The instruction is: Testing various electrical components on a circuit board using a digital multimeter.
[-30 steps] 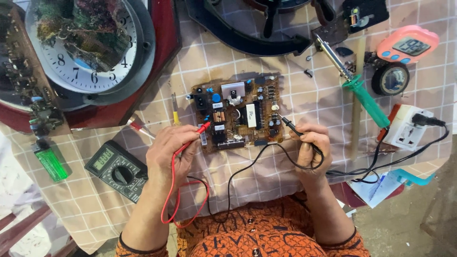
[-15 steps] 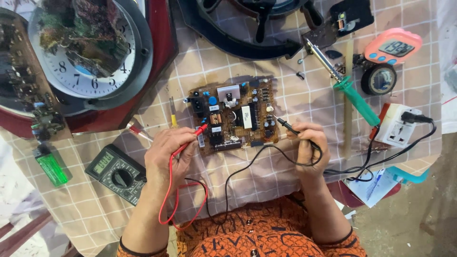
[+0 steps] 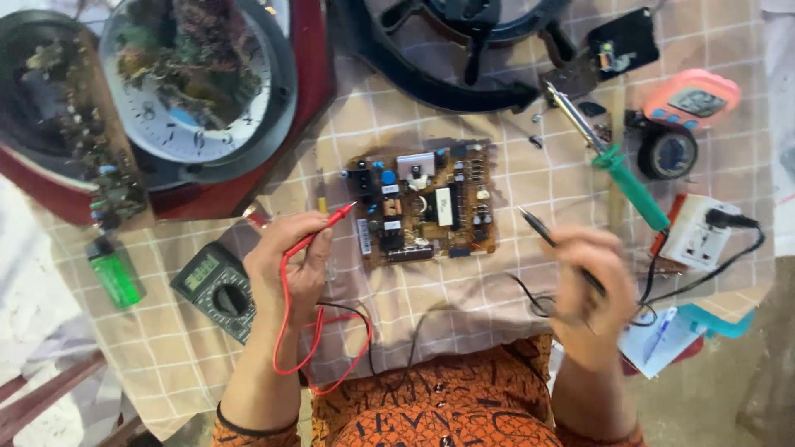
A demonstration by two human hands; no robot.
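Note:
A brown circuit board (image 3: 426, 203) with several components lies on the checked tablecloth. My left hand (image 3: 290, 265) grips a red test probe (image 3: 327, 228), whose tip points at the board's left edge without touching it. My right hand (image 3: 592, 285), blurred, grips a black test probe (image 3: 542, 232), its tip in the air just right of the board. Red and black leads (image 3: 331, 348) loop down toward my lap. A dark multimeter (image 3: 219, 290) sits left of my left hand.
A round clock (image 3: 195, 91) on a red base lies at the back left, a green lighter (image 3: 116, 277) below it. A green-handled soldering iron (image 3: 617, 170), a tape roll (image 3: 667, 153), a pink meter (image 3: 691, 99) and a white socket block (image 3: 700, 236) crowd the right.
Both probes have come off the board. My right hand has pulled back to the right with the black probe, and my left hand has drawn the red probe slightly left.

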